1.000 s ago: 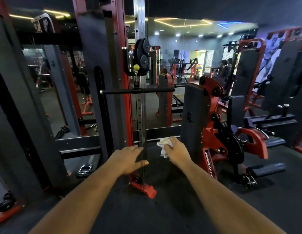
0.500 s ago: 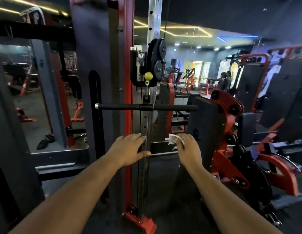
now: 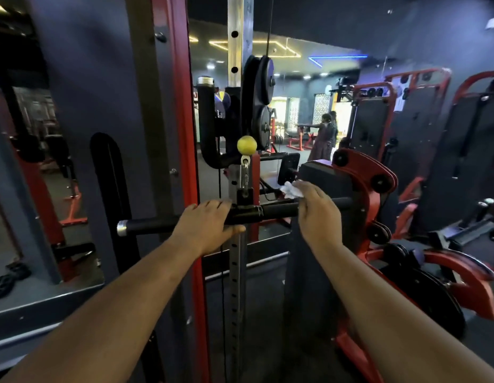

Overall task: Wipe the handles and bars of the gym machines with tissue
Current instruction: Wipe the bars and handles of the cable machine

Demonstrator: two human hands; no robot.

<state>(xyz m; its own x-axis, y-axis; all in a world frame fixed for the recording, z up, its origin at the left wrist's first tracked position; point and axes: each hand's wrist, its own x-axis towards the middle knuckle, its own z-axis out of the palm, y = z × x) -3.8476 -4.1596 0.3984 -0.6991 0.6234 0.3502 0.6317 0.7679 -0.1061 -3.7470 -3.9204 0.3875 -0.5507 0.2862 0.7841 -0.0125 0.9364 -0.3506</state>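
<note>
A black horizontal cable bar with a silver end cap hangs from a clip under a yellow ball on the cable machine. My left hand lies over the bar left of its centre clamp, fingers on top and thumb below it. My right hand grips a crumpled white tissue and sits on the bar's right half, the tissue poking out above the fingers.
The machine's perforated steel upright and red frame post stand right behind the bar. A red and black weight machine crowds the right side. Mirrors line the left wall. Two people stand far back.
Both hands rose from waist height up to the bar. The left hand now lies over it, and the right hand brought the tissue onto its right half. The view moved closer.
</note>
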